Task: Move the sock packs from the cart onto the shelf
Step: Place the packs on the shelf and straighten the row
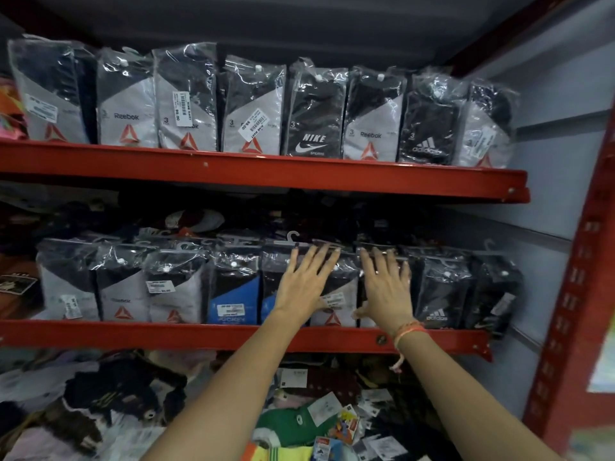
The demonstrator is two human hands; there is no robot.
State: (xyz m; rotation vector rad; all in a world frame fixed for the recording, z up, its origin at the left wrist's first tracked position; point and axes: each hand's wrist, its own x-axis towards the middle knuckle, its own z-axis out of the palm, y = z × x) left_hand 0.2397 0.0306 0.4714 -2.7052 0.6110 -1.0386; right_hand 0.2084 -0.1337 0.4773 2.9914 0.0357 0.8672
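Note:
Sock packs in clear plastic stand upright in a row on the middle red shelf [199, 334]. My left hand [304, 282] lies flat, fingers spread, against the front of a grey and black pack [332, 314] in that row. My right hand [386, 287] presses flat on the neighbouring pack just to the right, fingers spread too. Neither hand grips anything. A black Adidas pack [439, 294] stands right of my right hand, and a blue pack [233, 294] left of my left hand. No cart is in view.
The upper red shelf [266, 171] holds another full row of Reebok, Nike and Adidas sock packs [312, 114]. Below lies a loose heap of socks and tags [299, 420]. A red upright post [579, 294] and a grey wall close the right side.

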